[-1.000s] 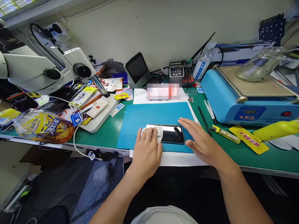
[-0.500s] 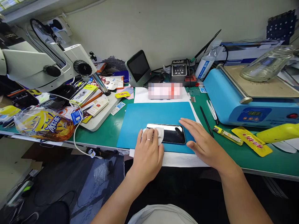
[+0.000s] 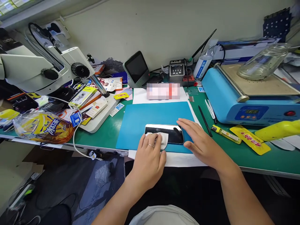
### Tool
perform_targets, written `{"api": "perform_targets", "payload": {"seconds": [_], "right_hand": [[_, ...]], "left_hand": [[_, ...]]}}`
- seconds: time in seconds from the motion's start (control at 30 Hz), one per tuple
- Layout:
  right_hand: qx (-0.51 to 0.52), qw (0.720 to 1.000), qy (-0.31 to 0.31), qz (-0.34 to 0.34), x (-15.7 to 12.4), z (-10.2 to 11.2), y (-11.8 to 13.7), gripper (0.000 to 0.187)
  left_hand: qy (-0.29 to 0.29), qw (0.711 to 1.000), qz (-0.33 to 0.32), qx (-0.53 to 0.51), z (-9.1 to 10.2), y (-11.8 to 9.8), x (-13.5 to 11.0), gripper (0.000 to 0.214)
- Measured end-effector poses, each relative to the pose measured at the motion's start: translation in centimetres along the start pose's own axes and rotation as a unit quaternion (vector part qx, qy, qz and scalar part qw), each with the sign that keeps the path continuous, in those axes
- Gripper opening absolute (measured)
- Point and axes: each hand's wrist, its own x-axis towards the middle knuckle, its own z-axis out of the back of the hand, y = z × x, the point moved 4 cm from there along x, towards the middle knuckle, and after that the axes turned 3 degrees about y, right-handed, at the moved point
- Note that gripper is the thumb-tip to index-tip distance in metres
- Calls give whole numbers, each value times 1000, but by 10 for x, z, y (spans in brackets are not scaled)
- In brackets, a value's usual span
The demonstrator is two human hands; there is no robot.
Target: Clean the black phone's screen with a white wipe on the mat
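Observation:
A smartphone [image 3: 174,135] with a dark, glossy screen lies flat on a blue mat [image 3: 140,112], its long side running left to right. My left hand [image 3: 150,156], with a ring on one finger, presses a white wiping cloth [image 3: 165,140] against the left part of the screen; the fingers are bent over the cloth. Smudges show on the glass just above those fingertips. At the phone's right end my right hand [image 3: 202,143] rests with fingers stretched out and thumb apart, holding nothing. It is beside the phone's edge; whether it touches is unclear.
White paper [image 3: 173,160] sticks out under the mat. To the left stand a microscope [image 3: 70,65] and a tea bottle [image 3: 44,126]. A blue heating plate machine [image 3: 253,106] bearing a glass jar [image 3: 262,64], a black pen [image 3: 205,120] and yellow packets [image 3: 249,139] are right.
My left hand has slid the cloth slightly down and toward the right, baring the phone's upper left corner. My right hand keeps its place at the phone's right end. The view has shifted slightly.

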Motion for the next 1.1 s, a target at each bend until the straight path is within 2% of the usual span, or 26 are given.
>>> {"api": "perform_targets", "payload": {"seconds": [0.23, 0.4, 0.6, 0.77, 0.97, 1.1], "right_hand": [[11, 1000, -9, 9, 1, 2, 1, 84], [9, 1000, 2, 4, 1, 4, 4, 84], [7, 1000, -8, -2, 1, 2, 1, 85], [10, 1000, 6, -8, 0, 1, 0, 84], [2, 999, 17, -27, 1, 2, -1, 81], [1, 1000, 14, -23, 2, 6, -3, 74]], "left_hand": [[-3, 999, 8, 43, -4, 8, 27, 36], [-21, 999, -2, 34, -5, 5, 13, 43], [-14, 999, 0, 51, -7, 2, 22, 41], [-15, 1000, 3, 24, -1, 2, 5, 43], [-61, 997, 39, -5, 4, 34, 5, 31], [-95, 987, 50, -119, 7, 63, 8, 18]]}}
